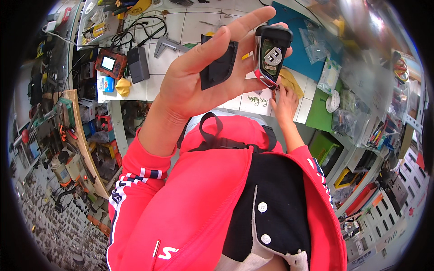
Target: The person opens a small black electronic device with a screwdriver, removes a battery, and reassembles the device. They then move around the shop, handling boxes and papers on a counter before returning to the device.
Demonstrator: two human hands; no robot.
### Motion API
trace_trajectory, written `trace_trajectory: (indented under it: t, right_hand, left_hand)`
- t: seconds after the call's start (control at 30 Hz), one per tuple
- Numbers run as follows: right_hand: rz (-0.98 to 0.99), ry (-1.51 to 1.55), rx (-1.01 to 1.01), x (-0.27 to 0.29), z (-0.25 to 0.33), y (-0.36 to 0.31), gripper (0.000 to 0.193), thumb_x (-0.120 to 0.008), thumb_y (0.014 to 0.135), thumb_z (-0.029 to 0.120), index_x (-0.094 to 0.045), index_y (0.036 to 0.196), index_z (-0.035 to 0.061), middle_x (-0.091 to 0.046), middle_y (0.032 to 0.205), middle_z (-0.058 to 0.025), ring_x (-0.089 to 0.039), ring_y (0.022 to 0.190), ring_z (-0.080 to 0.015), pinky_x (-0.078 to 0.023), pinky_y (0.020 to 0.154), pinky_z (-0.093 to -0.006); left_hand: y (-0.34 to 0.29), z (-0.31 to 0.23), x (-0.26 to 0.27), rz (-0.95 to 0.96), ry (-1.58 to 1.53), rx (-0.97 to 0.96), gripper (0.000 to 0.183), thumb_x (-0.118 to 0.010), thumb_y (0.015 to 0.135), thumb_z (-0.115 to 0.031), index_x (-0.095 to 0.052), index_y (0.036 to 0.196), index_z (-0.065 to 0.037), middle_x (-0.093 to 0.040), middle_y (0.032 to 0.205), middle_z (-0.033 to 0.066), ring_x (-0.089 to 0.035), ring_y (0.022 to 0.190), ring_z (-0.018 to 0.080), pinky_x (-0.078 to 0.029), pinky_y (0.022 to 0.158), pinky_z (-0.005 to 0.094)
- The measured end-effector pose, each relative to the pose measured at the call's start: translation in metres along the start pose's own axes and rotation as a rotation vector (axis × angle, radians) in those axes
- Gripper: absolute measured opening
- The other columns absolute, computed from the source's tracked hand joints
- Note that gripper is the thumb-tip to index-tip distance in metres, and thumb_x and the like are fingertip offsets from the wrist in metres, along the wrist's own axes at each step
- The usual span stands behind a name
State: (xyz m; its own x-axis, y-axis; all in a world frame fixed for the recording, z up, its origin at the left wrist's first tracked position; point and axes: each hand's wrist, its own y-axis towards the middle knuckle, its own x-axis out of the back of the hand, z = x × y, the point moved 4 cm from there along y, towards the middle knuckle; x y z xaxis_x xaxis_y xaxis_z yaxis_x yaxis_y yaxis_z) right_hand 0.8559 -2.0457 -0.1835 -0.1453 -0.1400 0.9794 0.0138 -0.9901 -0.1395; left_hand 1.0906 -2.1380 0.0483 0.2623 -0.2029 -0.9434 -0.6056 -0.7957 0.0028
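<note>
Raised close in front, my left hand (192, 79) keeps an opened car key fob (273, 54) between its fingers. The fob has a black rim with a green circuit board and a pale button pad showing inside. A loose black shell cover (219, 64) rests against the palm, under the thumb. My index finger points up and away from the fob. Farther down, my right hand (286, 106) reaches to the tabletop beside a yellow cloth (291, 81), fingers slightly apart. A small dark thing lies by its thumb, too small to name.
On the white tiled bench lie a caliper (168, 46), a dark grey box (138, 64) with cables, and an orange device with a lit screen (110, 62). A blue mat (300, 43) and a green mat (319, 113) cover the right side. Shelves stand below.
</note>
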Motion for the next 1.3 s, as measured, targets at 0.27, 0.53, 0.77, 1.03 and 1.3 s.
trace_trajectory:
  t: [0.27,0.53,0.77,1.03,1.3]
  right_hand:
    - [-0.006,0.051,-0.044,0.007,0.005,-0.003,0.063,-0.072,0.067,0.021,-0.046,0.124,0.0091,-0.048,0.114,-0.0121,-0.045,0.107,-0.031,-0.034,0.091,-0.0426]
    - [-0.171,1.104,-0.152,0.111,0.051,0.017,0.038,-0.061,0.082,0.012,-0.05,0.117,0.0035,-0.057,0.096,-0.0086,-0.053,0.092,-0.0176,-0.041,0.082,-0.0304]
    - [-0.155,1.492,-0.048,0.201,0.08,0.013,0.024,-0.056,0.087,0.009,-0.053,0.108,-0.0002,-0.059,0.092,-0.007,-0.057,0.088,-0.0126,-0.041,0.079,-0.0257]
    - [-0.036,1.697,-0.092,0.207,0.083,0.013,0.016,-0.058,0.086,0.009,-0.057,0.097,-0.0027,-0.06,0.089,-0.0063,-0.055,0.073,-0.008,-0.041,0.064,-0.019]
    - [-0.353,1.459,-0.099,0.218,0.07,0.004,0.017,-0.067,0.078,0.009,-0.06,0.091,0.0008,-0.051,0.074,0.0017,-0.045,0.066,-0.0047,-0.036,0.058,-0.0184]
  left_hand:
    - [0.006,-0.002,-0.01,-0.021,0.023,0.102,0.078,-0.057,0.084,-0.033,-0.012,0.141,-0.004,-0.018,0.143,0.0195,-0.025,0.13,0.0337,-0.025,0.102,0.0512]
    - [0.018,0.007,0.012,0.022,0.05,0.116,0.058,-0.041,0.093,-0.032,-0.021,0.139,-0.004,-0.036,0.133,0.0174,-0.039,0.122,0.0318,-0.039,0.093,0.0451]
    - [0.028,0.019,0.014,0.062,0.067,0.152,0.056,-0.041,0.093,-0.031,-0.023,0.138,-0.002,-0.041,0.128,0.0186,-0.043,0.12,0.031,-0.041,0.092,0.0434]
    - [0.033,0.029,0.005,0.02,0.196,0.215,0.052,-0.04,0.095,-0.031,-0.028,0.136,-0.001,-0.048,0.12,0.0178,-0.049,0.113,0.0277,-0.044,0.089,0.042]
    - [0.033,0.041,-0.006,0.031,0.21,0.229,0.049,-0.04,0.095,-0.03,-0.031,0.134,-0.002,-0.052,0.112,0.0122,-0.052,0.106,0.021,-0.046,0.087,0.0375]
